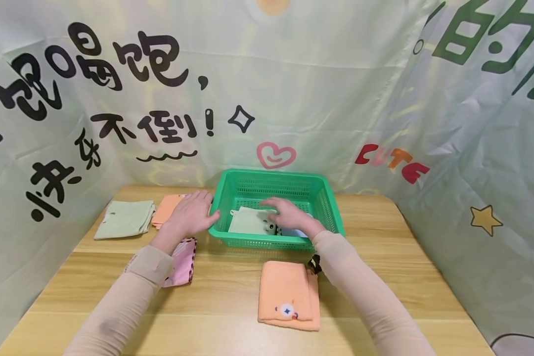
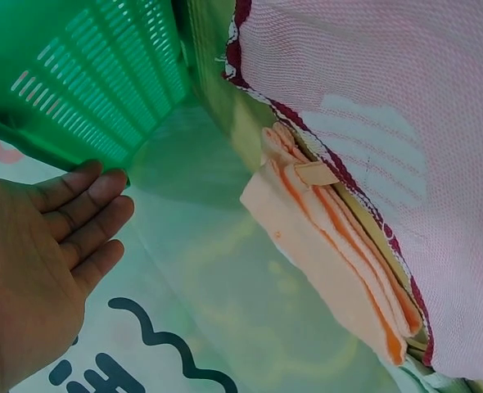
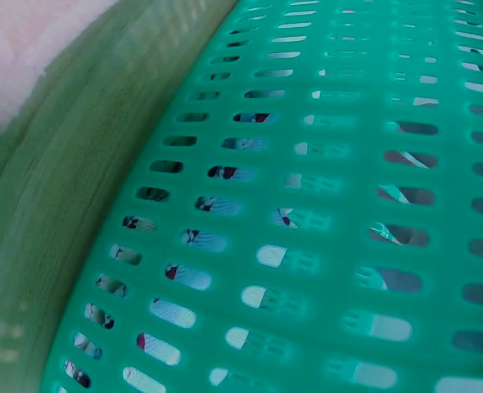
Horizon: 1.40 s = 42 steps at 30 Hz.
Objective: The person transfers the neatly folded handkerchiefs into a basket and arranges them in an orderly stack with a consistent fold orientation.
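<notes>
A green perforated plastic basket (image 1: pixel 231 241) stands at the back of the wooden table. In it lie a pale folded towel (image 1: pixel 247 220) bearing a printed animal face and, partly under the right wrist, a bluish-white cloth (image 1: pixel 293 232). My right hand (image 1: pixel 290 215) reaches over the front rim, its fingers extended above the pale towel with a gap to the thumb; whether it touches the cloth is unclear. Beside the basket's left wall is my left hand (image 1: pixel 193 212), fingers straight; in the left wrist view its fingertips (image 2: pixel 106 184) are near the basket's rim.
Left of the basket lie a pale green folded towel (image 1: pixel 124 219) and an orange folded towel (image 1: pixel 166 210). A pink cloth (image 1: pixel 184 262) with checked edging is partly under the left forearm. Another orange folded towel (image 1: pixel 287 291) lies in front. Printed fabric walls (image 1: pixel 329 113) enclose the table.
</notes>
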Available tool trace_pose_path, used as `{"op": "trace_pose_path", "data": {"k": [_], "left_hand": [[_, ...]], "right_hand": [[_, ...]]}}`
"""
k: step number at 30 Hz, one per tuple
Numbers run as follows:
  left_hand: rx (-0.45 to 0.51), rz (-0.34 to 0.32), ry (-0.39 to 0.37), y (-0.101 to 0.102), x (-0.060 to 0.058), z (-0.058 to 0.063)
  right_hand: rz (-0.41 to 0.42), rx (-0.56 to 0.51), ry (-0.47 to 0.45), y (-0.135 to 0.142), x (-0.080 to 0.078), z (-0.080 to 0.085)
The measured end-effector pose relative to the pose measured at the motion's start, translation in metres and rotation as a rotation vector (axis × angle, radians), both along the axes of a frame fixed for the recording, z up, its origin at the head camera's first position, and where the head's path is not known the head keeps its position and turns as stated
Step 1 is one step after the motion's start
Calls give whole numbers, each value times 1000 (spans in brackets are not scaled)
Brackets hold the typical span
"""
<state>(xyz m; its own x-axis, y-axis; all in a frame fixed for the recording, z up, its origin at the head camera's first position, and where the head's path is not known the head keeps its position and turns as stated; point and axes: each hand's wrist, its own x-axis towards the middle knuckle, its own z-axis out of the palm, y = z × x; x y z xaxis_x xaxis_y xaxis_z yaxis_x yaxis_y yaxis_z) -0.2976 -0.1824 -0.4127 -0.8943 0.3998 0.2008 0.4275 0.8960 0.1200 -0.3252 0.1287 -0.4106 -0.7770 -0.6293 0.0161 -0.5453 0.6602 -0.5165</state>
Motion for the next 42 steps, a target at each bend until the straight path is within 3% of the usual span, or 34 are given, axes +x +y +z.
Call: {"op": "trace_pose_path", "data": {"k": [9, 20, 28, 42], "left_hand": [[-6, 2, -12, -1, 0, 0], [-5, 1, -13, 0, 1, 0], [-5, 1, 0, 0, 1, -1], [-3, 0, -4, -1, -1, -2]], "right_hand": [[-67, -130, 36, 4, 14, 4], [-53, -280, 182, 16, 37, 13], [-50, -370, 227, 25, 55, 19], [-40, -423, 284, 39, 90, 15]]}}
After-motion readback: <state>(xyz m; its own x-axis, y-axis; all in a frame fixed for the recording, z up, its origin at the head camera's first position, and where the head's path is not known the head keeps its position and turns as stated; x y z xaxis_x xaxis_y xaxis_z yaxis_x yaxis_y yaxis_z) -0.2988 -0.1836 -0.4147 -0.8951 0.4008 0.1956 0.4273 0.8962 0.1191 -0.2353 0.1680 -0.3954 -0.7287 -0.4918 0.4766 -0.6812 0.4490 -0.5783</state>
